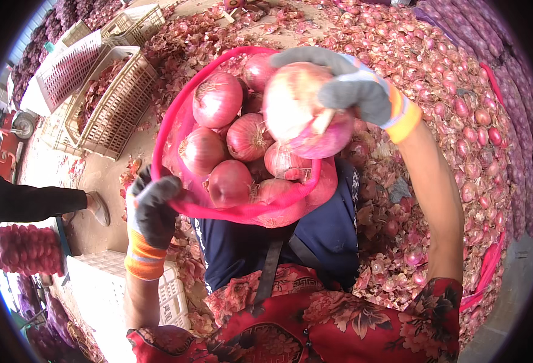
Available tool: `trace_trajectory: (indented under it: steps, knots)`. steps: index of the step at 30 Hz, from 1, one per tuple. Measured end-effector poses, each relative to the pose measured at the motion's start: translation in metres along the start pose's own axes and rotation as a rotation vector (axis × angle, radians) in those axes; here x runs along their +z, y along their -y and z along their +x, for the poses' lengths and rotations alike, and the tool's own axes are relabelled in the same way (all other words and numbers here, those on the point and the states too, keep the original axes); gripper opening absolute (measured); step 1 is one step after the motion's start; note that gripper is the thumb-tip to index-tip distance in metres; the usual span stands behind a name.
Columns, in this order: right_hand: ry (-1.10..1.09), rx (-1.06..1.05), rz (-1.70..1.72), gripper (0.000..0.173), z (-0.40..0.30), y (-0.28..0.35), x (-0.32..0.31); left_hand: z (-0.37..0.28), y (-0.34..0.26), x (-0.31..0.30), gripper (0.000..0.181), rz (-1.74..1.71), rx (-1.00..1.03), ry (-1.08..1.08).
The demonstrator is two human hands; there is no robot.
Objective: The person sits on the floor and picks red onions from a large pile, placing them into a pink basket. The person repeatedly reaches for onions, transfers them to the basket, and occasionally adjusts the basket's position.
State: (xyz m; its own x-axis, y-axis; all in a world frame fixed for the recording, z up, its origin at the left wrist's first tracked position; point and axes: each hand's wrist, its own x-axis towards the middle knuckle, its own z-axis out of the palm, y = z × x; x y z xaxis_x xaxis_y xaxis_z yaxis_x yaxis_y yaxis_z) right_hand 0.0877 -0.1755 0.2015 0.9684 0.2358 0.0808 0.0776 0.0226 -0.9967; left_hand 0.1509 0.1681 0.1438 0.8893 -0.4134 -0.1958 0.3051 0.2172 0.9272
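Observation:
A pink mesh sack (243,211), its mouth spread by a hoop-like rim, stands between my knees with several red onions (216,100) in it. My left hand (155,206), in a grey and orange work glove, grips the rim at the left. Over the right part of the mouth, my gloved right hand (357,88) holds a large onion (300,109). This onion has pale dry skin and a purple patch, and it looks blurred. It hides part of the sack's right side and some onions below.
Loose onions (470,136) and dry skins cover the floor to the right. Plastic crates (116,113) stand at the upper left, and a white crate (107,290) at the lower left. A person's leg (39,202) is at the left. Filled purple sacks (515,136) are stacked along the right.

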Motion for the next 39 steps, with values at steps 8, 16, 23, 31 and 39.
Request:
trace_trajectory:
  steps: [8, 16, 23, 31, 39]
  knots:
    - [-0.228, -0.135, -0.096, 0.042, 0.021, -0.054, 0.031, 0.005, -0.006, 0.021, 0.015, 0.144, 0.110, 0.038]
    - [-0.383, 0.186, -0.754, 0.048, -0.003, -0.046, 0.017, 0.004, -0.005, 0.020, 0.016, 0.230, 0.075, 0.008]
    - [-0.589, 0.277, -0.503, 0.073, -0.046, -0.107, -0.016, 0.004, -0.013, 0.025, 0.017, 0.443, 0.116, 0.100]
    - [-0.542, 0.402, -0.075, 0.050, -0.064, -0.035, -0.001, 0.040, 0.005, 0.116, 0.051, 1.431, 1.020, -0.002]
    - [-0.633, 0.246, -0.013, 0.056, -0.091, -0.037, 0.001, 0.070, 0.035, 0.203, 0.068, 1.615, 0.553, -0.025]
